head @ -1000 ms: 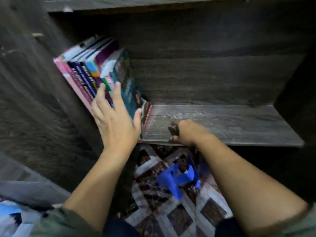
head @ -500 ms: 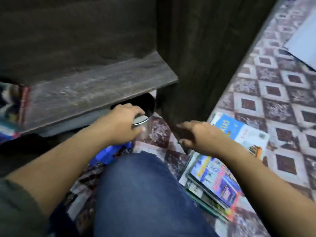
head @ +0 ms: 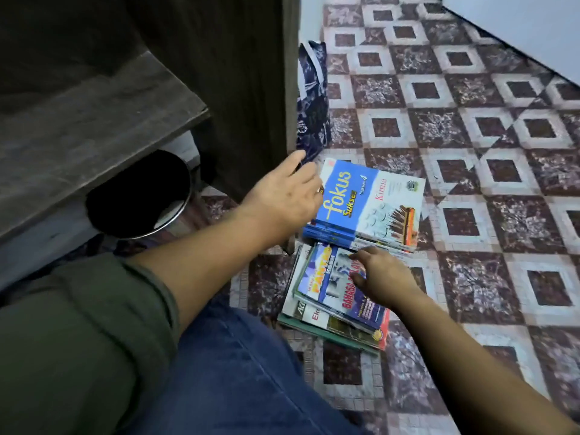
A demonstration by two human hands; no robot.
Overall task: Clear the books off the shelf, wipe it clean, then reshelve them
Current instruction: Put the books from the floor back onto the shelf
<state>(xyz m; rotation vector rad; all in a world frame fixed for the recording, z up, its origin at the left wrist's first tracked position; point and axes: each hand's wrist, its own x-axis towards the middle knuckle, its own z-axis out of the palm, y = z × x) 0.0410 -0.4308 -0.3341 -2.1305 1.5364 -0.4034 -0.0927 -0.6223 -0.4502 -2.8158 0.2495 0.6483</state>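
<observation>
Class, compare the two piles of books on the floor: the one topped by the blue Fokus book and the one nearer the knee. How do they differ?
The Fokus pile is stacked squarely; the nearer pile is fanned askew. The left hand touches the Fokus pile's side edge; the right hand rests on the nearer pile's top cover. Both piles lie flat on the tiled floor.

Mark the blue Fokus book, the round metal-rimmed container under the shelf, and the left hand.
Blue Fokus book [head: 354, 196]: head view, front cover.
Round metal-rimmed container [head: 138, 196]: head view, dark opening.
Left hand [head: 282, 193]: head view, its back.
</observation>
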